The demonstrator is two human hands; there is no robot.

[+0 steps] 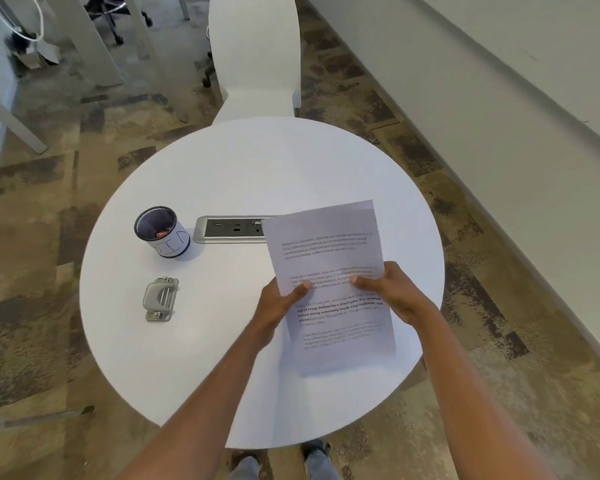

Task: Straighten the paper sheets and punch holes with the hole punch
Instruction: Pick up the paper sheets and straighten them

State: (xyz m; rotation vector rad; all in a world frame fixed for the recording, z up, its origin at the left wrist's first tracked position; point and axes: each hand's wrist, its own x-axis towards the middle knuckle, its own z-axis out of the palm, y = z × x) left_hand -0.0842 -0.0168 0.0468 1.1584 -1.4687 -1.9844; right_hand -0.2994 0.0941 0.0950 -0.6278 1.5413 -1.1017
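Observation:
Printed paper sheets (329,251) are held up above the right half of the round white table (243,168), their text facing me. My left hand (281,303) grips the stack's left edge, thumb on the front. My right hand (392,289) grips the right edge the same way. The grey metal hole punch (160,298) lies flat on the table to the left of my hands, well apart from them.
A mesh pen cup (161,233) with a white wrap stands behind the punch. A recessed power outlet panel (232,229) sits mid-table, partly hidden by the paper. A white chair (257,53) stands past the far edge. A wall runs along the right.

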